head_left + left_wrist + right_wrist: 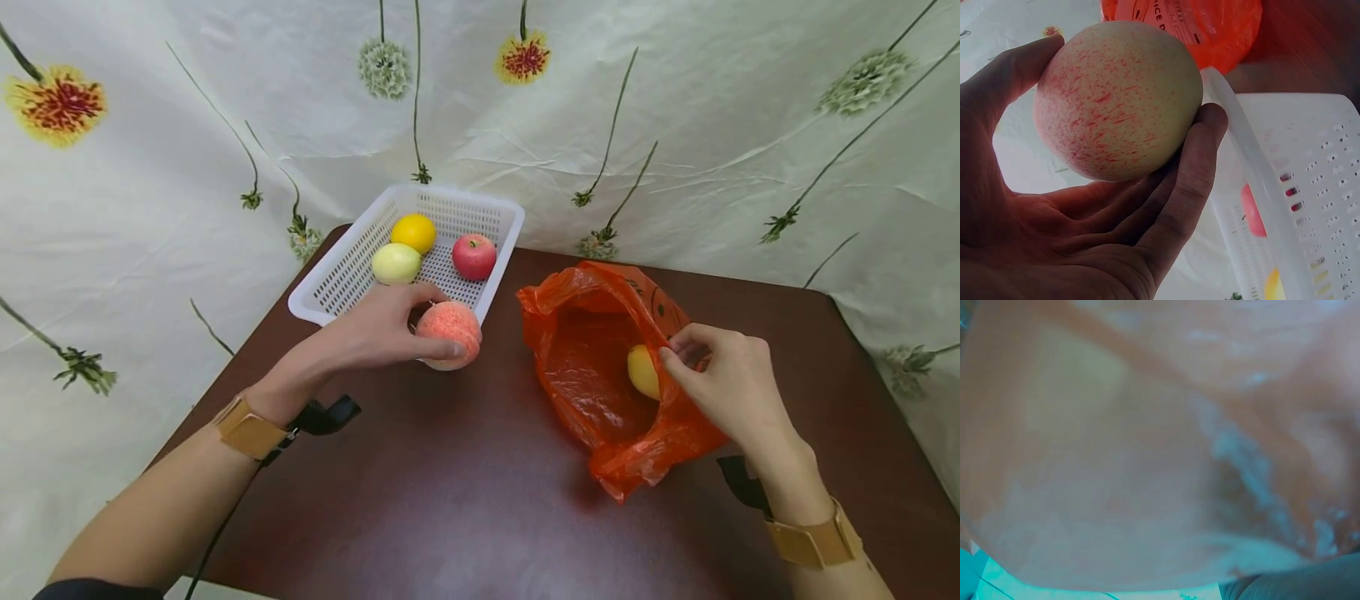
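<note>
My left hand [386,327] grips a peach [452,333] between thumb and fingers, just off the near right corner of a white plastic basket [311,307]. In the left wrist view the peach [1119,103] shows pale skin with red streaks. My right hand [723,375] pinches the right rim of an orange-red plastic bag [592,392], whose mouth gapes toward me. Inside the bag lies a yellow fruit [642,372], partly covered by the rim. The bag's blurred plastic [1116,469] fills most of the right wrist view.
In the basket sit a red apple [473,257], an orange-yellow fruit [414,233] and a pale yellow-green fruit [396,264]. Basket and bag stand on a dark brown table [420,500]. A flower-printed white cloth [480,125] hangs behind the table.
</note>
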### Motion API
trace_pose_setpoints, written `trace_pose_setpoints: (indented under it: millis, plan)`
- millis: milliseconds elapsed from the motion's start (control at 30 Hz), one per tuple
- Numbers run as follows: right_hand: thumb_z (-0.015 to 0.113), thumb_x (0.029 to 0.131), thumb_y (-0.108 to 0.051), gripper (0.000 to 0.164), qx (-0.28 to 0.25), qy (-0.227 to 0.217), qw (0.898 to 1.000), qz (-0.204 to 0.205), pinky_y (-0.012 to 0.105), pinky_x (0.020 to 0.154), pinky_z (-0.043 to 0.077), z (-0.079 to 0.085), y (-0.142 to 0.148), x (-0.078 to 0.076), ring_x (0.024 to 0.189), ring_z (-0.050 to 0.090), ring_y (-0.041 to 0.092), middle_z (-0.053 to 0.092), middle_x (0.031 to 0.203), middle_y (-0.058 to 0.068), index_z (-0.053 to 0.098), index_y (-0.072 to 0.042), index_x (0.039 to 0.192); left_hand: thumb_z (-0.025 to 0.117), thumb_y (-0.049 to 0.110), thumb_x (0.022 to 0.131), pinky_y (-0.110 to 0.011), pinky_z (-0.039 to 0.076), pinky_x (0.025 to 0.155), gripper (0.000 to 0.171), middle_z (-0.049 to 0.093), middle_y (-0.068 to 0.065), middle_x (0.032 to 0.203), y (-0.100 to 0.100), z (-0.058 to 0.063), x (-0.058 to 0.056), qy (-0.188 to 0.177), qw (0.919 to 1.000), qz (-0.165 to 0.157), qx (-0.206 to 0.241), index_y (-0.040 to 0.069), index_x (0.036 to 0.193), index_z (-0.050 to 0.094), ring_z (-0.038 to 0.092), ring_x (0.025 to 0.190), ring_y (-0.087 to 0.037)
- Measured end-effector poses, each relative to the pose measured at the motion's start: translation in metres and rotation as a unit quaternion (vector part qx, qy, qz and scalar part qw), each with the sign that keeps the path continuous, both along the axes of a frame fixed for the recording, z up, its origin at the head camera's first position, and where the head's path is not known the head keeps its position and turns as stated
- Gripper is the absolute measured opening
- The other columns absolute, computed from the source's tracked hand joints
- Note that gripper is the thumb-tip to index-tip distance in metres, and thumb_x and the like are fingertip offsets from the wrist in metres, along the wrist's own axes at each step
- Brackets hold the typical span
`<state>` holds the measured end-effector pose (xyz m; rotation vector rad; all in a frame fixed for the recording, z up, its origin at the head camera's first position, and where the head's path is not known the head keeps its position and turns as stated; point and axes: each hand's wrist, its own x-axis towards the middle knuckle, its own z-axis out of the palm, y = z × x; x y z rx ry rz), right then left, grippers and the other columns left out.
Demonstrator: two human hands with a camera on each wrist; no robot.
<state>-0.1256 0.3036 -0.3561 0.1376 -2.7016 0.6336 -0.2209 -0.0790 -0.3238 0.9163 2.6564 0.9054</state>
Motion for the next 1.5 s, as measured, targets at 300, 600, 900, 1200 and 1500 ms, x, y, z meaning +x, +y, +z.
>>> trace_pose_setpoints:
  millis: [300, 600, 900, 1200, 1500]
  plan:
    - [0.069, 0.080, -0.017, 0.006, 0.002, 0.008, 1.000, 0.001, 0.032, 0.052, 0.039, -0.002, 0.002, 0.001, 0.058, 0.051, 0.012, 0.060, 0.066, -0.004, 0.066, -0.015, 0.076, 0.073, 0.055, 0.071, -0.030, 0.046, 0.065, 0.047, 0.060, 0.011, 0.086, 0.008, -0.001, 0.011, -0.009, 0.9996, -0.024, 0.010, 0.024, 0.103, 0.059, 0.054, 0.076, -0.011]
    - [0.070, 0.080, -0.017, 0.007, 0.001, 0.006, 1.000, 0.000, 0.033, 0.053, 0.040, -0.002, 0.003, 0.000, 0.058, 0.051, 0.013, 0.060, 0.066, -0.002, 0.066, -0.014, 0.077, 0.074, 0.053, 0.071, -0.028, 0.048, 0.062, 0.048, 0.060, 0.012, 0.085, 0.022, -0.004, 0.022, -0.027, 0.9986, -0.042, 0.017, 0.023, 0.104, 0.059, 0.055, 0.076, -0.010]
    - [0.071, 0.079, -0.016, 0.007, -0.002, 0.015, 1.000, 0.006, 0.032, 0.052, 0.041, -0.004, 0.003, -0.001, 0.057, 0.051, 0.012, 0.059, 0.065, -0.004, 0.065, -0.014, 0.075, 0.074, 0.053, 0.070, -0.027, 0.048, 0.063, 0.046, 0.060, 0.013, 0.086, 0.037, -0.012, 0.025, -0.034, 0.9979, -0.050, 0.022, 0.025, 0.104, 0.059, 0.055, 0.078, -0.009]
    - [0.070, 0.080, -0.017, 0.006, -0.002, 0.018, 1.000, 0.011, 0.031, 0.051, 0.039, -0.004, 0.003, 0.000, 0.056, 0.050, 0.011, 0.060, 0.065, -0.004, 0.066, -0.014, 0.076, 0.074, 0.052, 0.071, -0.025, 0.049, 0.064, 0.043, 0.061, 0.015, 0.086, 0.057, -0.021, 0.029, -0.053, 0.9955, -0.065, 0.045, 0.026, 0.102, 0.058, 0.056, 0.078, -0.007]
    - [0.070, 0.080, -0.017, 0.006, -0.004, 0.009, 1.000, 0.006, 0.031, 0.050, 0.040, -0.004, 0.001, 0.000, 0.057, 0.050, 0.012, 0.060, 0.066, -0.003, 0.066, -0.014, 0.077, 0.073, 0.056, 0.069, -0.023, 0.049, 0.065, 0.051, 0.061, 0.013, 0.088, 0.091, -0.037, 0.028, -0.066, 0.9927, -0.083, 0.058, 0.022, 0.103, 0.058, 0.058, 0.077, -0.008]
